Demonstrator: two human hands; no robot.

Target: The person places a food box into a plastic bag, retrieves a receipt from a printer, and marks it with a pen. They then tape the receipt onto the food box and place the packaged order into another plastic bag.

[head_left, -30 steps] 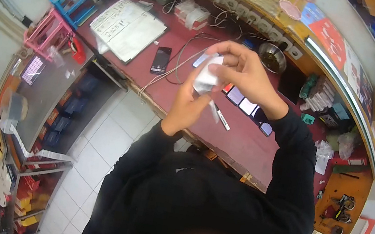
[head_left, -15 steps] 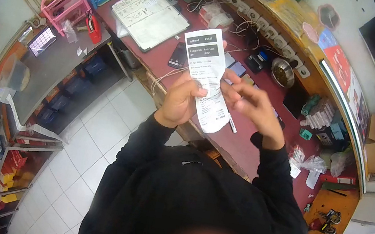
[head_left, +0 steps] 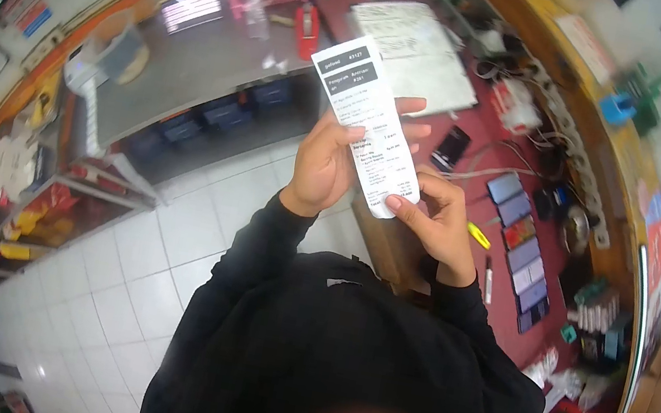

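A long white printed receipt (head_left: 373,139) with two dark header bands is held up in front of me, tilted a little. My left hand (head_left: 328,162) supports it from the left, thumb on its front and fingers behind, some tips showing past the right edge. Near the lower right corner, my right hand (head_left: 438,221) pinches the paper between thumb and fingers. On the red table beyond the hands lie a dark phone (head_left: 450,148), a yellow marker (head_left: 478,235) and a white pen (head_left: 488,283).
Several phones (head_left: 525,269) lie in a row on the right of the red table (head_left: 474,196). A large paper pad (head_left: 415,53) rests at the back. On the left runs a grey counter (head_left: 188,62) with a red tape dispenser (head_left: 306,30). White floor tiles (head_left: 135,261) show below.
My right hand has come from open beside the receipt to pinching its lower end. The view has turned left, so more of the grey counter and floor shows.
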